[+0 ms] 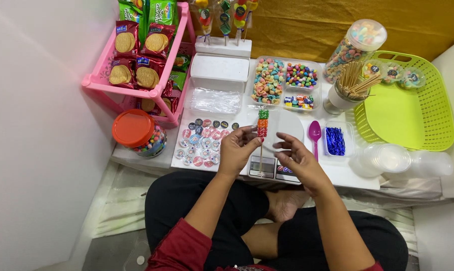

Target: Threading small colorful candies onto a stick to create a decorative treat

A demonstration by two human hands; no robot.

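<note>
My left hand [238, 150] grips a thin wooden skewer [261, 153] that stands upright over the small scale [267, 168]. Three wrapped candies, green, orange and red [262, 123], are threaded on its top. My right hand [296, 156] hovers just right of the skewer with fingers spread, holding nothing. A sheet of round stickers [202, 140] lies left of my left hand. A divided tray of colourful candies [285, 82] sits behind the skewer.
A pink rack of biscuit packets [136, 55] stands at the back left, an orange-lidded candy jar [137, 133] in front of it. A cup of skewers [350, 88], a purple spoon [315, 135], a box of blue ties [335, 140] and a green basket [412, 103] lie right.
</note>
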